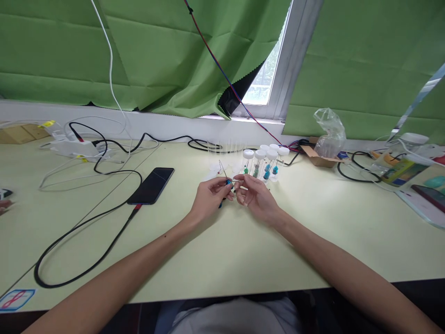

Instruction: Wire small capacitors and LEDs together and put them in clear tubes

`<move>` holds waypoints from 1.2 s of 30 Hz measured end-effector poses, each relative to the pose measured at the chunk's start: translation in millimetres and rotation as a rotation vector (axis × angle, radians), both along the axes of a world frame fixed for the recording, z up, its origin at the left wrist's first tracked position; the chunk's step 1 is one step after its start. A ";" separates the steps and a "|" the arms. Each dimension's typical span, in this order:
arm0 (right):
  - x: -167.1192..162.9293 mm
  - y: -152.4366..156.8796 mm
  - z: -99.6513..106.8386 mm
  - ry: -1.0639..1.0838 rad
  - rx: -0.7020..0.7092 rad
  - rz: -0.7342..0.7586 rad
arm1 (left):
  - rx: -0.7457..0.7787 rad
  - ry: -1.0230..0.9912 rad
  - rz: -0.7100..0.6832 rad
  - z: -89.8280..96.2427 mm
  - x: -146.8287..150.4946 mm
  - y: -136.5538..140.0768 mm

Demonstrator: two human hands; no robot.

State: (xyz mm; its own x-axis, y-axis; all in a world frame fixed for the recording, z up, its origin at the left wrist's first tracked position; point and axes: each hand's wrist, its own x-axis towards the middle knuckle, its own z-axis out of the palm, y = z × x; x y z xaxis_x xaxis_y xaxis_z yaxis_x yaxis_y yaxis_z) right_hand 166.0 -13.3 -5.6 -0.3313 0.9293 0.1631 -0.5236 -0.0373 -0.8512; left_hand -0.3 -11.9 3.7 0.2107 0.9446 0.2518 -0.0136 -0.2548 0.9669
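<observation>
My left hand and my right hand meet over the middle of the table. Between the left fingertips is pinched a small blue piece with a thin dark stem standing up from it. The right fingers are closed in a pinch at its right side, on a thin pale strand that runs between the hands. More blue shows below the left fingers, mostly hidden. Just behind stand several clear tubes with white caps, holding similar green and blue pieces with thin stems.
A black phone lies left on the table, with a black cable plugged in. A white power strip is at the back left. A cardboard box with a clear bag stands back right; another phone lies far right.
</observation>
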 end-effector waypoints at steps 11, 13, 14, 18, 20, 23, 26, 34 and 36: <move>-1.9 -6.9 7.6 -0.038 0.013 0.042 | -0.056 -0.062 -0.033 -4.1 -2.2 4.0; -1.9 -6.8 7.5 -0.031 0.025 0.056 | -0.056 -0.062 -0.041 -4.2 -2.7 4.2; -1.9 -6.8 7.4 -0.028 0.029 0.061 | -0.058 -0.062 -0.042 -4.1 -2.9 4.2; -2.2 -7.0 7.4 -0.030 0.029 0.054 | -0.063 -0.049 -0.035 -3.3 -3.0 3.7; -2.6 -7.3 7.5 -0.035 0.029 0.041 | -0.062 -0.039 -0.032 -3.4 -3.0 4.0; -3.2 -7.2 7.0 -0.041 0.036 0.028 | -0.060 -0.037 -0.034 -4.7 -2.9 5.1; -3.8 -6.7 5.9 -0.048 0.053 0.015 | -0.055 -0.040 -0.044 -5.7 -2.8 6.0; -4.5 -6.5 2.9 -0.087 0.104 -0.042 | -0.026 -0.017 -0.001 -1.8 -2.0 2.3; -4.3 -6.4 2.9 -0.093 0.106 -0.054 | -0.020 -0.009 0.019 -0.7 -1.6 1.6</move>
